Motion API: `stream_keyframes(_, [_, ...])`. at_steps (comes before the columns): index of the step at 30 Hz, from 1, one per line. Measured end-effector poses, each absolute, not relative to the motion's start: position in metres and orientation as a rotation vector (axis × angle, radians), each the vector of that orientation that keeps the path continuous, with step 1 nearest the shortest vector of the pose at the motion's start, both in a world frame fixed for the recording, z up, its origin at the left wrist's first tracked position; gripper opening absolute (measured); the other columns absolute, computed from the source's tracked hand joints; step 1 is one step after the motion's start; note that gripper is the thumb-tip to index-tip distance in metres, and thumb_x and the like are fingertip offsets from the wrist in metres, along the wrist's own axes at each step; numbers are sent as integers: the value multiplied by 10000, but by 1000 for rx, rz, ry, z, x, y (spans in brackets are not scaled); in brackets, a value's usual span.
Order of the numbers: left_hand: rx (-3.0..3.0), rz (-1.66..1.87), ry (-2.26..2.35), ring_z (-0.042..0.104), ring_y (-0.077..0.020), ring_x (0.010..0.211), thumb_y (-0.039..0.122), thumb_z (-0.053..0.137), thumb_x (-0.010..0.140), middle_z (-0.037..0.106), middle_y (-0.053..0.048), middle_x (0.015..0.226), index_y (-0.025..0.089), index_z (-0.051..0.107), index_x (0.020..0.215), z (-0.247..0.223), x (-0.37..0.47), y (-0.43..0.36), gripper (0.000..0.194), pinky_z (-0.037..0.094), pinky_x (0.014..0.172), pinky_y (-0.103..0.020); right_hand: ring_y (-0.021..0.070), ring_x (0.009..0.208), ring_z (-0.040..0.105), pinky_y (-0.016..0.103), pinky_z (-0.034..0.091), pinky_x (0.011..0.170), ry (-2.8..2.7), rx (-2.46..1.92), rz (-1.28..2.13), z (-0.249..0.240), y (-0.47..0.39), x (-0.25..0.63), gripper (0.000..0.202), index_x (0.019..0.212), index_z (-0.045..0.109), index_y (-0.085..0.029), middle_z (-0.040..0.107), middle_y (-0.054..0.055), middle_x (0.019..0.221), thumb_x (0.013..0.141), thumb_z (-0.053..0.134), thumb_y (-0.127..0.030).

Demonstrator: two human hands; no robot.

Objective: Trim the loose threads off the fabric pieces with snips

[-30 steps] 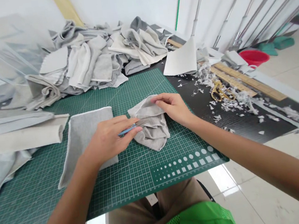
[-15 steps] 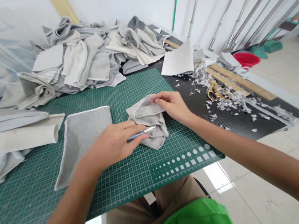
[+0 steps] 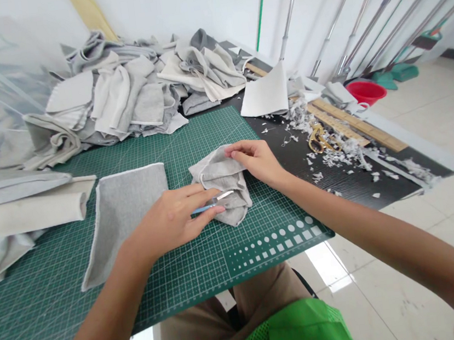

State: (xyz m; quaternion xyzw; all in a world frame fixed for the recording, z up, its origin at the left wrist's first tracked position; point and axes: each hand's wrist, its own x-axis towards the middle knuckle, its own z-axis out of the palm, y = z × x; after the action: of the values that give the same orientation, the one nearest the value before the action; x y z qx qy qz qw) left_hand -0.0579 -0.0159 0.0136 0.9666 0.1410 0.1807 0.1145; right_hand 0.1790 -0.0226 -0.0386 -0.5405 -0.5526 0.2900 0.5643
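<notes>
A crumpled light-grey fabric piece (image 3: 235, 199) lies on the green cutting mat (image 3: 205, 261). Its upper edge is pinched between the thumb and fingers of my right hand (image 3: 257, 161). My left hand (image 3: 180, 214) is closed around small thread snips (image 3: 225, 195) with a blue handle and metal blades, which point right over the cloth. The left fingertips rest at the cloth's left side. To the left, a flat grey fabric piece (image 3: 132, 209) with white-stitched edges lies partly under my left wrist.
A large heap of grey and cream fabric (image 3: 135, 93) fills the back of the table. More folded fabric (image 3: 21, 212) sits at the left. On the right are gold-handled scissors (image 3: 319, 139), wooden rulers (image 3: 366, 125) and lint scraps (image 3: 351, 154). A red basin (image 3: 366, 91) stands beyond.
The view has shifted slightly, with the background sliding a little left. Both hands keep their hold and the cloth's shape is nearly the same.
</notes>
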Motion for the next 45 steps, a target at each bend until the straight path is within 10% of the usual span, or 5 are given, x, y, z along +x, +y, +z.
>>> stream_keyframes(45, [2853,464,389,637,-165,806,301,505,961,682,-32,895,164,648,1085,15,-62,-14,234,478,723,-284,190,846,683,380,543,820,-1284,-1279,656,-42,-19,180,156,934,710,-203,739,36,881,816,607,-211])
